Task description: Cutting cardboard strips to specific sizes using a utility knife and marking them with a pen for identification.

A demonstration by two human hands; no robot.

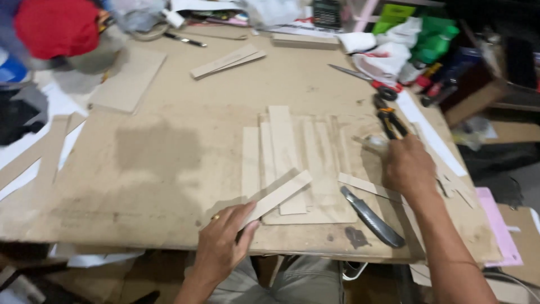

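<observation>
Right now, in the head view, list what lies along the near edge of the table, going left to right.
Left hand holding a cardboard strip → utility knife → right hand → pink sheet.

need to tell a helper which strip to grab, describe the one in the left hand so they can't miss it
On the brown work table, look at the near edge where the left hand rests. The cardboard strip it pinches slants up to the right across a stack of strips. Unlike those flat, lengthwise ones, it lies diagonally.

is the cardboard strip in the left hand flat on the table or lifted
Lifted: the left hand holds the tan cardboard strip tilted, its far end above the stacked strips.
</observation>
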